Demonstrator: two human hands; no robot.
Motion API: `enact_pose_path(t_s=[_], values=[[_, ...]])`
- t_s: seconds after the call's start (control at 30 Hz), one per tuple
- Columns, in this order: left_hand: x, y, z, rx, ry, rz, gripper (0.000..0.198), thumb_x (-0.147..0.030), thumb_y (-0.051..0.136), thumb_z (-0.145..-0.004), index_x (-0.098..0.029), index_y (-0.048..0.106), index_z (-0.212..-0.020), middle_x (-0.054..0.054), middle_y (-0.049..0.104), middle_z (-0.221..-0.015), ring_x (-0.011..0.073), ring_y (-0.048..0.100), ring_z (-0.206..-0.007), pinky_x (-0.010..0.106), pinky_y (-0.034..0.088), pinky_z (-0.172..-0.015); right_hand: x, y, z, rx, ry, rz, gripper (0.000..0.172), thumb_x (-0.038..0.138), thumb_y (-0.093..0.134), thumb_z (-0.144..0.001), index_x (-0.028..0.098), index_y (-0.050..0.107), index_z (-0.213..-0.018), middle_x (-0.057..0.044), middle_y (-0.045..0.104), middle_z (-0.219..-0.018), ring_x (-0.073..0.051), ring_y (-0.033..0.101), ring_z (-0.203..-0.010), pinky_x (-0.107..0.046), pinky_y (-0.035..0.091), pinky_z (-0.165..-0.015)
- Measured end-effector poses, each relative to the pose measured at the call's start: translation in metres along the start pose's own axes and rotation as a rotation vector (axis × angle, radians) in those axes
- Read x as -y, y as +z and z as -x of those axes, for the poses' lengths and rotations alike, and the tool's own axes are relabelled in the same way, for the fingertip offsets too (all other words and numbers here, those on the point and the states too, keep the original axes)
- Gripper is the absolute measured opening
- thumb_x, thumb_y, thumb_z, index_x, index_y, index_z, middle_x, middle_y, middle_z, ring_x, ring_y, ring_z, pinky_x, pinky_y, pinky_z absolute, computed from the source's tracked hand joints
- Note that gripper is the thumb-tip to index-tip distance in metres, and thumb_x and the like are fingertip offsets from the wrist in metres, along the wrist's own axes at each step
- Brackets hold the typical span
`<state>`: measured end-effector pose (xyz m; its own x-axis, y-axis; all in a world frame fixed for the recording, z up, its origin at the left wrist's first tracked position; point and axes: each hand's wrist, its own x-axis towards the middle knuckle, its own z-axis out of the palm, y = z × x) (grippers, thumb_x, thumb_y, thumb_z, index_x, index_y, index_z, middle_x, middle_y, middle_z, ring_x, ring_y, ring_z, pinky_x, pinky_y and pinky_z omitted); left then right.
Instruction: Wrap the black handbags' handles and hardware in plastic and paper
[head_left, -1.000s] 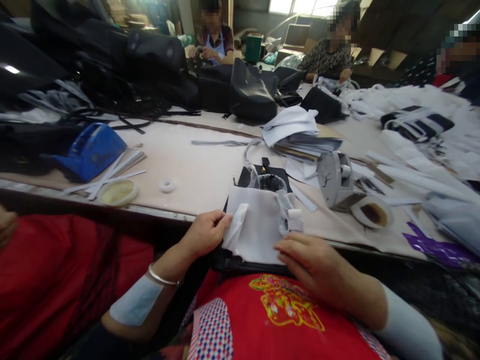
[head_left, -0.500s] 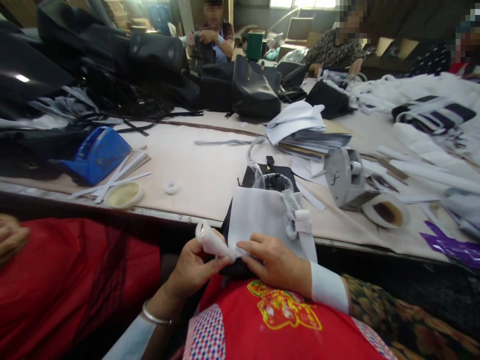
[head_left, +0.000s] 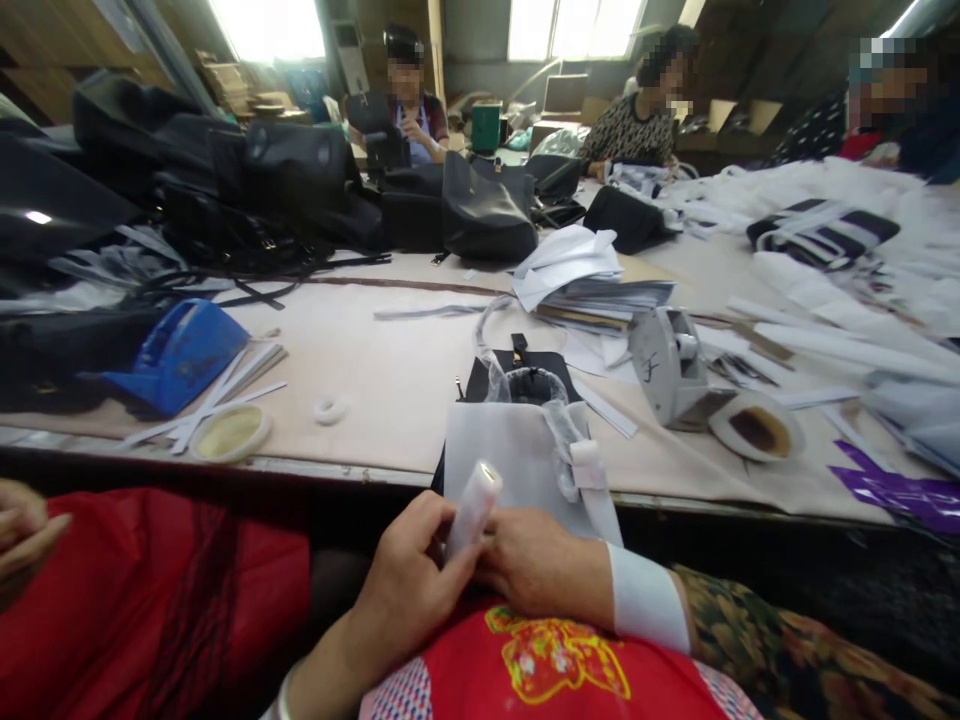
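A small roll wrapped in white material [head_left: 474,508] stands tilted in my left hand [head_left: 420,560], whose fingers and thumb close round it. My right hand [head_left: 529,560] is right beside it, fingers curled in against the roll's lower end; what its fingertips pinch is hidden. Behind both hands a black bag [head_left: 551,372] rests at the table edge, its front covered by a white sheet [head_left: 495,440]. The bag's handle [head_left: 559,425] is wrapped in clear plastic, with a white wrapped piece [head_left: 587,465] at its end.
On the table [head_left: 360,380] are a blue holder [head_left: 180,355], a round dish [head_left: 231,432], a small white ring [head_left: 328,409], a grey tape dispenser [head_left: 667,365] and stacked papers [head_left: 577,265]. Black bags [head_left: 487,205] line the back. A neighbour's hand [head_left: 26,535] is at the left.
The white roll has swung more upright and moved right. My right hand has come in close to my left and its fingers have curled. The camera view has shifted slightly.
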<state>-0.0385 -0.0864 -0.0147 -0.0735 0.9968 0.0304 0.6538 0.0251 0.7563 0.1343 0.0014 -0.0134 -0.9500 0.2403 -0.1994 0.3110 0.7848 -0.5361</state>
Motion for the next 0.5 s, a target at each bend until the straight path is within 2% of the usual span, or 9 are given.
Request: enact_pose_path(t_s=[0.07, 0.13, 0.2, 0.3, 0.33, 0.4, 0.5], values=[[-0.001, 0.008, -0.014, -0.02, -0.148, -0.151, 0.017, -0.035, 0.061, -0.088, -0.019, 0.06, -0.084, 0.004, 0.061, -0.078, 0.0188, 0.057, -0.07, 0.031, 0.044, -0.066, 0.001, -0.004, 0.003, -0.014, 0.027, -0.034, 0.027, 0.031, 0.06, -0.09, 0.014, 0.07, -0.108, -0.012, 0.064, -0.101, -0.023, 0.061, -0.087, -0.03, 0.048, -0.072], [-0.001, 0.01, -0.025, 0.02, -0.2, -0.25, 0.021, -0.039, 0.06, -0.087, -0.018, 0.062, -0.088, 0.006, 0.064, -0.082, 0.0217, 0.06, -0.075, 0.032, 0.044, -0.069, 0.004, -0.013, 0.012, -0.025, 0.069, -0.077, 0.029, 0.033, 0.063, -0.089, 0.012, 0.07, -0.107, -0.014, 0.065, -0.105, -0.024, 0.062, -0.091, -0.032, 0.05, -0.079], [-0.002, 0.002, -0.034, 0.11, -0.197, -0.267, 0.028, -0.046, 0.059, -0.087, -0.018, 0.063, -0.09, 0.007, 0.067, -0.083, 0.0225, 0.062, -0.076, 0.031, 0.043, -0.067, 0.005, -0.026, 0.026, -0.033, 0.081, -0.128, 0.025, 0.03, 0.062, -0.09, 0.012, 0.07, -0.105, -0.013, 0.066, -0.104, -0.023, 0.063, -0.092, -0.032, 0.05, -0.084], [-0.003, -0.021, -0.051, 0.207, -0.166, -0.21, 0.04, -0.057, 0.054, -0.088, -0.019, 0.067, -0.085, 0.006, 0.069, -0.079, 0.0213, 0.062, -0.07, 0.03, 0.043, -0.065, 0.006, -0.044, 0.046, -0.117, 0.105, -0.203, 0.022, 0.025, 0.055, -0.094, 0.014, 0.07, -0.105, -0.01, 0.066, -0.1, -0.02, 0.064, -0.089, -0.03, 0.05, -0.082], [-0.003, -0.029, -0.061, 0.189, -0.141, -0.189, 0.041, -0.057, 0.053, -0.089, -0.019, 0.069, -0.084, 0.006, 0.07, -0.079, 0.0212, 0.062, -0.071, 0.03, 0.044, -0.067, 0.005, -0.049, 0.05, -0.152, 0.117, -0.227, 0.022, 0.023, 0.053, -0.095, 0.014, 0.07, -0.105, -0.009, 0.066, -0.098, -0.019, 0.064, -0.086, -0.029, 0.049, -0.08], [-0.004, -0.04, -0.09, 0.081, -0.099, -0.134, 0.04, -0.055, 0.054, -0.088, -0.019, 0.071, -0.088, 0.006, 0.072, -0.083, 0.0215, 0.064, -0.077, 0.031, 0.046, -0.074, 0.004, -0.053, 0.056, -0.211, 0.124, -0.263, 0.023, 0.022, 0.052, -0.095, 0.014, 0.071, -0.104, -0.008, 0.066, -0.093, -0.017, 0.063, -0.082, -0.027, 0.048, -0.076], [-0.006, -0.039, -0.15, -0.047, -0.129, -0.03, 0.038, -0.054, 0.06, -0.083, -0.018, 0.073, -0.088, 0.007, 0.073, -0.087, 0.0222, 0.065, -0.084, 0.03, 0.045, -0.078, 0.004, -0.054, 0.055, -0.265, 0.111, -0.275, 0.022, 0.022, 0.053, -0.095, 0.014, 0.073, -0.099, -0.007, 0.066, -0.087, -0.017, 0.062, -0.079, -0.026, 0.047, -0.074]])
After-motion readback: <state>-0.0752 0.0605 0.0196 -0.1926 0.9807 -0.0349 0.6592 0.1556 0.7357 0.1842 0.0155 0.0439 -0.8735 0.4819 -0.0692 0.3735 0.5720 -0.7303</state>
